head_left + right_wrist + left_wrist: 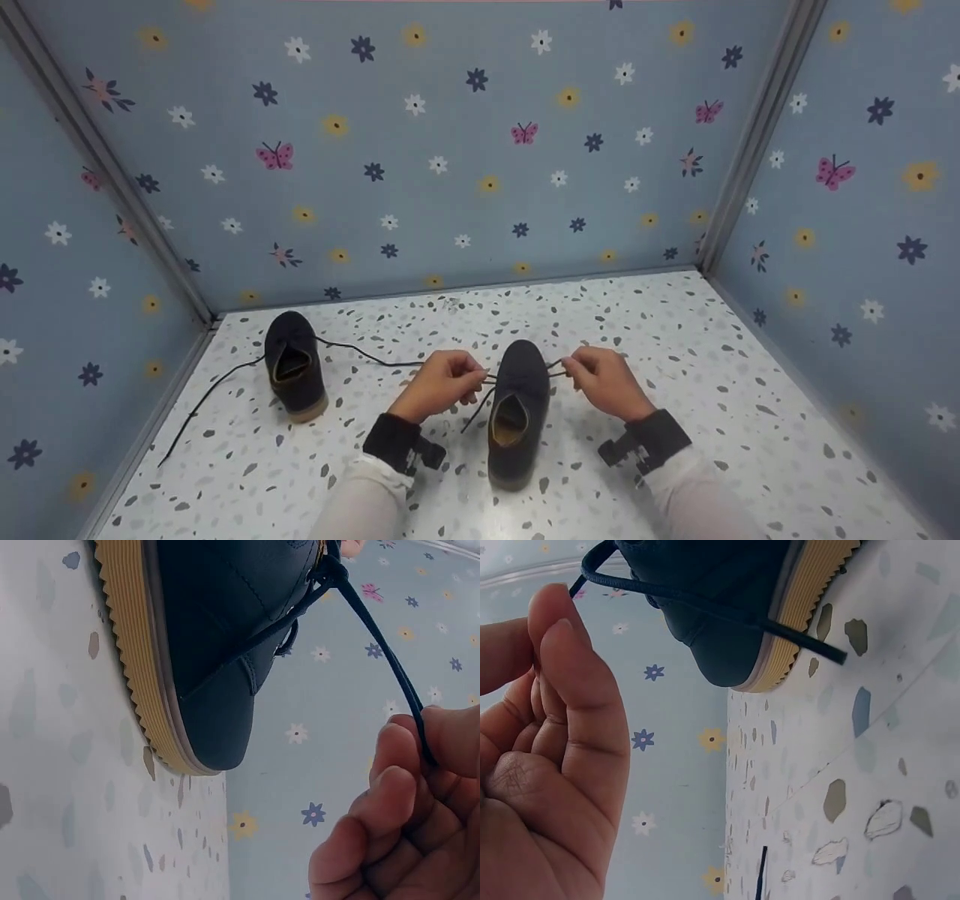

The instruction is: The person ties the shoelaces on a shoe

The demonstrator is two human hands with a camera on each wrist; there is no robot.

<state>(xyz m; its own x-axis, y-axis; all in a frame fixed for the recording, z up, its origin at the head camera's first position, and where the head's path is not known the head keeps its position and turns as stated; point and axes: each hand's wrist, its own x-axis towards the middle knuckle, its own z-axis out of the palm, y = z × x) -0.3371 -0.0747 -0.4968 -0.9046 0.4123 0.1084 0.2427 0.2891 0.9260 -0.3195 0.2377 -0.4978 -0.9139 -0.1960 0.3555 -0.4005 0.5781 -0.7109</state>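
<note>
A dark shoe with a tan ridged sole stands upright on the speckled surface, between my two hands. My left hand pinches a dark lace between thumb and forefinger, left of the shoe. On the other side my right hand pinches a doubled strand of shoelace that is pulled taut. A knot sits over the shoe's lacing, and a loose lace end hangs across its side. Another loose end trails on the left.
A second dark shoe stands upright at the left, its laces spread loosely on both sides. One lace runs towards my left hand. Blue flowered panels enclose the speckled white surface at back, left and right.
</note>
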